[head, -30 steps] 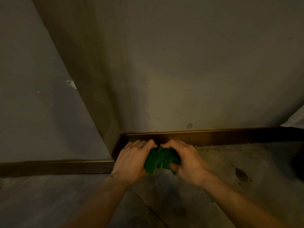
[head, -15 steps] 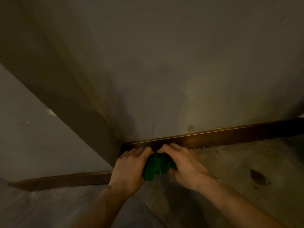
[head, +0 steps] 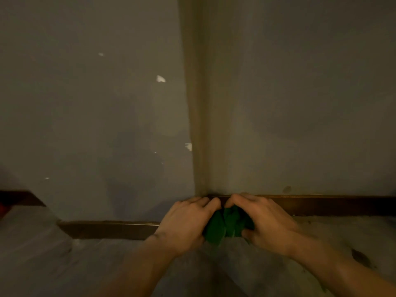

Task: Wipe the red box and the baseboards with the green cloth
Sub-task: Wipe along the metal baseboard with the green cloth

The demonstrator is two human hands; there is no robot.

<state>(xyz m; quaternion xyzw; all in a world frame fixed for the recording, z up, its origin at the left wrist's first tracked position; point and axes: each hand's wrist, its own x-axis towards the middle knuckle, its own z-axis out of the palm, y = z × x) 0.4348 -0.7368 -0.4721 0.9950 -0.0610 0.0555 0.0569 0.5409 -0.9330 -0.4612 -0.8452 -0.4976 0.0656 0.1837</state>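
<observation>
both hands, left hand and right hand, grasp the bunched green cloth at 6 o'clock against the baseboard by the wall corner, so baseboard wiping looks underway, with a red sliver at 9 o'clock perhaps the box.

2 bare hands show, the left hand and the right hand. There is 1 crumpled green cloth. Dark brown baseboard strips number 3: and. The grey wall carries 2 larger white chipped patches.
</observation>
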